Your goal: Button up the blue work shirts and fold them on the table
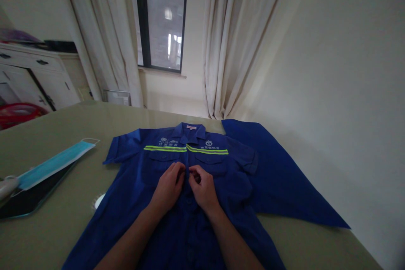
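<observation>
A blue short-sleeved work shirt (202, 194) lies face up with its collar at the far side, a yellow-green reflective stripe and white printing across the chest. At the front opening just below the stripe, my left hand (171, 181) has its fingers closed on the placket edge. Close beside it, my right hand (202, 185) is curled with thumb and fingers pinched at the other edge of the placket. Any button between the fingertips is hidden. Lower down the front, the two sides lie together.
Blue trousers or cloth (284, 181) lie under the shirt's right side on the green table (104, 114). To the left, a light blue face mask (57, 164) rests over a dark tablet-like slab (34, 198). A red basket (22, 112) stands beyond the table's left edge.
</observation>
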